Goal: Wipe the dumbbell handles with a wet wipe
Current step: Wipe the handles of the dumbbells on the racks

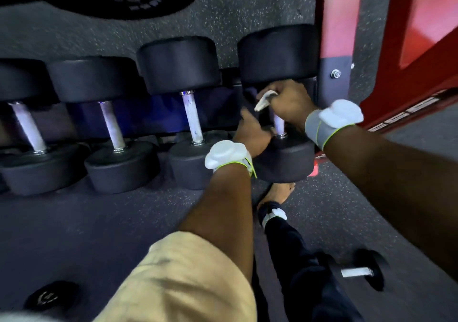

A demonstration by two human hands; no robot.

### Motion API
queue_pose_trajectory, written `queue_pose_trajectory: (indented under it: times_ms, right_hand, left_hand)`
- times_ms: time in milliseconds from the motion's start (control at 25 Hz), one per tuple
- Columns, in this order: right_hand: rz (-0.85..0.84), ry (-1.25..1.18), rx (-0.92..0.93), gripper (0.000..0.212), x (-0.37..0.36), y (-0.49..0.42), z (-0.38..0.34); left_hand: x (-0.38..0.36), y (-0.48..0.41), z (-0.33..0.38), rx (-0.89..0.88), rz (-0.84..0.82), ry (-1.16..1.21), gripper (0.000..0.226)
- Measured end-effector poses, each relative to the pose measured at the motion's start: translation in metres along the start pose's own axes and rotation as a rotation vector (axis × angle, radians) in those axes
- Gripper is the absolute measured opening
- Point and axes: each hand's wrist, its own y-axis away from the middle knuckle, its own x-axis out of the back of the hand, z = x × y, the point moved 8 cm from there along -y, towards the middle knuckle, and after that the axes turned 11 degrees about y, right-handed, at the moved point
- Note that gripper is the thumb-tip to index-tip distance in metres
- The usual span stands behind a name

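Far left to middle: three racked dumbbells (94,78), side by side, steel bars bare, rubber heads front and back. Not yet under a hand.

Right of these: fourth dumbbell (285,158), last in the row, just beside the red frame (332,24). Task item located here: handle (279,124) between the two heads, lower part visible, upper part covered.

Left hand (250,133): set against the near head, just left of the handle. Fingers blurred; cannot tell whether curled or straight.

Wipe (266,99): white, folded, soft; loose end sticking out left of the right hand.

Right hand (288,103): fingers curled round the upper handle, clamping the wipe against the steel.

Handling, as judged:
- Heavy and stiff. No need to lift; leave in the rack.
- Expect a wet steel bar to be slippery. Surface texture not confirmable at this blur.
- Take hold round the bar with the wipe wrapped under the fingers, then slide and twist along the length between the heads.
- Steady at the near head with the free hand to prevent rolling.
- Keep the wipe bunched to avoid tearing or slipping off.

Lower right, on the floor: small dumbbell (357,271), well apart from the row
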Motion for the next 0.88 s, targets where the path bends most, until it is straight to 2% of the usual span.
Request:
queue_pose_trajectory:
  times_ms: [80, 160, 280, 360, 480, 760, 880]
  right_hand:
    - [0.024, -0.219, -0.074, 0.021, 0.022, 0.023, -0.017]
    - [-0.028, -0.385, -0.131, 0.012, 0.045, 0.047, -0.044]
    - [-0.009, -0.398, -0.095, 0.016, 0.106, 0.085, -0.102]
    - [0.062, -0.298, -0.011, 0.015, 0.161, 0.113, -0.145]
    - [0.143, -0.140, 0.092, 0.013, 0.226, 0.145, -0.194]
    - [0.182, -0.175, 0.297, 0.015, 0.325, 0.199, -0.279]
    - [0.171, -0.227, 0.413, 0.017, 0.351, 0.224, -0.313]
  left_hand:
    - [0.045, 0.019, 0.046, -0.130, 0.098, 0.008, 0.065]
    - [0.086, 0.047, 0.093, -0.229, 0.167, -0.032, 0.045]
    - [0.131, 0.102, 0.164, -0.358, 0.197, -0.107, 0.018]
    - [0.161, 0.146, 0.211, -0.432, 0.236, -0.135, 0.003]
    - [0.193, 0.194, 0.265, -0.515, 0.315, -0.171, 0.009]
    - [0.257, 0.286, 0.356, -0.625, 0.402, -0.220, 0.018]
    - [0.281, 0.324, 0.384, -0.676, 0.468, -0.238, 0.013]
